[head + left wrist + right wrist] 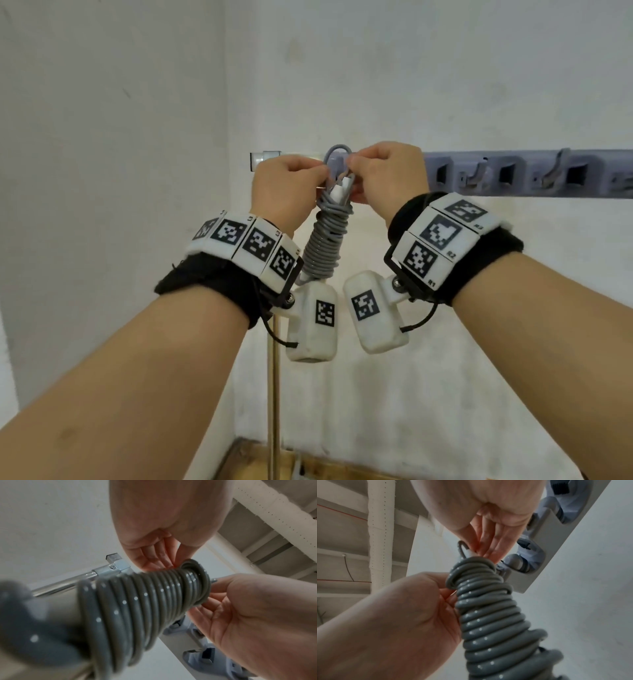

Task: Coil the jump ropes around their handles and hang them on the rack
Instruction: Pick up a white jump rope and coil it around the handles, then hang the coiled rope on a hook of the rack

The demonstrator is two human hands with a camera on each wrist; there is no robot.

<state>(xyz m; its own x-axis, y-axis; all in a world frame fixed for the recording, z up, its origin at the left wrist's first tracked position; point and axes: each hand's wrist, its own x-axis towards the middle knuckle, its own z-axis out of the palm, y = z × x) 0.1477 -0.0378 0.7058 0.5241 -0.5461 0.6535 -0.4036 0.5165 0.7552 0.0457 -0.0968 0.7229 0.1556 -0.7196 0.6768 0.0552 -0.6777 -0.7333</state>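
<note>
A grey jump rope (325, 240) is wound in tight turns round its white handles (342, 187) and hangs upright between my raised hands. My left hand (308, 178) pinches the top of the bundle from the left, and my right hand (363, 171) pinches it from the right. A small free loop of rope (337, 152) sticks up above my fingers, right in front of the left end of the grey-blue wall rack (513, 174). In the wrist views the coil (137, 608) (488, 622) fills the middle, with the rack's hooks (517, 561) close behind it.
The rack runs to the right along the white wall, with several bare hooks (476, 174) and slots. A chrome bar end (263, 159) sits left of it, and a metal pole (274, 377) stands below. A wooden surface (308, 469) lies at the bottom.
</note>
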